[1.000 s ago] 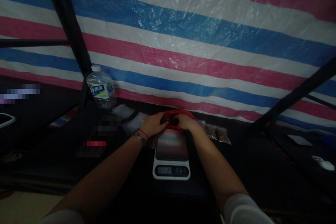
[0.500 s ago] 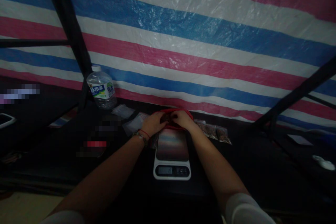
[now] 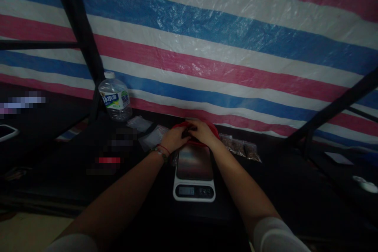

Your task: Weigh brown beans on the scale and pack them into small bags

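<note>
Reaching past the scale (image 3: 194, 163) to a red container (image 3: 197, 142) near the far edge of the table (image 3: 283, 177), you partly curl left grip (image 3: 174, 138) and right grip (image 3: 203, 131), any hold too dark to tell.

We had left forearm (image 3: 124, 195) and right forearm (image 3: 240, 183) stretched forward, converging. Our left hand (image 3: 175, 138) and right hand (image 3: 203, 132) sat close together, backs up, fingers bent inward; grip too dim to tell.

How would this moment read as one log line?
left hand: at red container | right hand: likewise | scale: nearer person | filled bags: right | bottle: upright, left
</note>
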A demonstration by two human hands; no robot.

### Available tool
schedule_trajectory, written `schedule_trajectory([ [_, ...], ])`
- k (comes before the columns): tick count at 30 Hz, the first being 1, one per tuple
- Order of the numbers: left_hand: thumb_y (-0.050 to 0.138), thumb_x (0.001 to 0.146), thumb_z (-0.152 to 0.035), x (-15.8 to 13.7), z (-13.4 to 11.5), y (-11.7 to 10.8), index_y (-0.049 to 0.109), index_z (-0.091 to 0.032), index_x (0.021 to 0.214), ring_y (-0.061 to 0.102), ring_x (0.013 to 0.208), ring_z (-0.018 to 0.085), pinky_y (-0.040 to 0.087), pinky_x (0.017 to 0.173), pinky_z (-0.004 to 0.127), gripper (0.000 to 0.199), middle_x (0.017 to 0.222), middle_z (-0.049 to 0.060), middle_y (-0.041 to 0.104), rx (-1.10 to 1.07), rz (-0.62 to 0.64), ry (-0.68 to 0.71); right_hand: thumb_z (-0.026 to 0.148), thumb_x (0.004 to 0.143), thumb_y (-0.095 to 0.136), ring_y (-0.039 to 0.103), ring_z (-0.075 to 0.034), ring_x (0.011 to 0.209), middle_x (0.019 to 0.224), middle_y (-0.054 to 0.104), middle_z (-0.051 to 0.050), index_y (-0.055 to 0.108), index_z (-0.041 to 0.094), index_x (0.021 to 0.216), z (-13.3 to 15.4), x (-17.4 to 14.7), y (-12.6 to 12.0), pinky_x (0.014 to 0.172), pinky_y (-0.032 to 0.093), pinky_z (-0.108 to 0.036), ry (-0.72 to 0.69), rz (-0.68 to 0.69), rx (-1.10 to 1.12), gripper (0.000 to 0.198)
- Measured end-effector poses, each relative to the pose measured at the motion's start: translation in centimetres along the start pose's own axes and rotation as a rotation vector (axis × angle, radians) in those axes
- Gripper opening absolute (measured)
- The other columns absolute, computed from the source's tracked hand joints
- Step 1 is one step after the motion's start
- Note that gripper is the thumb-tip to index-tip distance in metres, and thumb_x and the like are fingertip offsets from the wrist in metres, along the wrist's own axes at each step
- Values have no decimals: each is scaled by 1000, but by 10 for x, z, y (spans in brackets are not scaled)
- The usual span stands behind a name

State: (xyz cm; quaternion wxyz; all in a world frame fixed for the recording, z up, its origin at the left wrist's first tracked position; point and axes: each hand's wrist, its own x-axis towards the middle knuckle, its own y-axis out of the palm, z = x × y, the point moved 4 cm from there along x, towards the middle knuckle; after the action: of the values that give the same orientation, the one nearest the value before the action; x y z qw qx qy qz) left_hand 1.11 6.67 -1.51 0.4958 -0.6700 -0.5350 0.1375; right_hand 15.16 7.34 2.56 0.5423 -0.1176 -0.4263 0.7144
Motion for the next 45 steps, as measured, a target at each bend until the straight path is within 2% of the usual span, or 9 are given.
schedule_trajectory([
  [5, 59, 85, -40, -1, -2, -1, 60, -23, 123, 65, 100, 27, 51, 86, 38, 42, 113, 11, 69, -23, -5, 23, 5, 81, 55, 63, -19, 107, 116, 69, -6, 68, 20, 115, 4, -1, -2, 98, 47, -33, -16, 11, -36, 40],
  [10, 57, 86, -38, -2, -3, -5, 59, -22, 125, 65, 103, 27, 51, 89, 38, 42, 117, 10, 68, -54, -44, 18, 4, 85, 48, 61, -18, 111, 117, 70, -5, 70, 20, 112, 6, -1, -12, 102, 44, -31, -13, 14, -146, 38],
  [16, 50, 91, -38, -5, -2, -15, 49, -16, 137, 58, 119, 25, 45, 104, 37, 51, 132, 11, 60, -39, -209, -23, 7, 87, 48, 57, -18, 120, 128, 65, -6, 63, 20, 125, -10, 1, -10, 106, 39, -30, 99, 39, -260, 43],
  [22, 46, 93, -37, -4, -3, -10, 54, -18, 133, 59, 117, 24, 46, 102, 37, 45, 129, 10, 63, -31, -121, 32, 17, 83, 63, 63, -22, 107, 117, 69, -13, 69, 12, 113, -18, -4, 19, 95, 46, -30, -20, 310, -303, 31],
  [29, 55, 88, -36, -7, -4, -10, 54, -22, 130, 65, 104, 25, 50, 90, 36, 45, 118, 9, 67, -23, -65, -5, 11, 83, 56, 67, -21, 95, 103, 74, -11, 76, 16, 99, -21, -2, 13, 85, 47, -27, 68, 346, -494, 26],
  [32, 58, 86, -40, -7, -3, -9, 51, -21, 133, 66, 98, 27, 51, 85, 36, 51, 113, 11, 68, -4, -41, -48, 9, 81, 55, 68, -21, 94, 101, 75, -10, 76, 16, 96, -25, -2, 7, 85, 47, -26, 113, 300, -516, 27],
  [36, 59, 85, -41, -6, -3, -6, 49, -24, 136, 65, 104, 27, 49, 90, 36, 54, 118, 10, 67, -15, 8, -14, 12, 82, 58, 67, -20, 95, 101, 75, -7, 76, 18, 98, -23, 1, -9, 86, 47, -27, 116, 49, -382, 24],
  [39, 59, 86, -42, -5, -3, -3, 50, -24, 135, 64, 105, 26, 49, 91, 36, 53, 117, 9, 67, -11, 44, -8, 14, 83, 60, 66, -19, 96, 103, 74, -6, 75, 18, 99, -13, 2, -15, 89, 47, -29, 36, -114, -232, 22],
  [45, 54, 88, -39, -3, -1, 0, 57, -20, 126, 66, 101, 27, 50, 87, 37, 43, 112, 11, 69, -11, 35, -5, 9, 80, 62, 64, -20, 94, 98, 73, -7, 74, 16, 95, 4, 2, -1, 88, 48, -31, -127, -31, -126, 20],
])
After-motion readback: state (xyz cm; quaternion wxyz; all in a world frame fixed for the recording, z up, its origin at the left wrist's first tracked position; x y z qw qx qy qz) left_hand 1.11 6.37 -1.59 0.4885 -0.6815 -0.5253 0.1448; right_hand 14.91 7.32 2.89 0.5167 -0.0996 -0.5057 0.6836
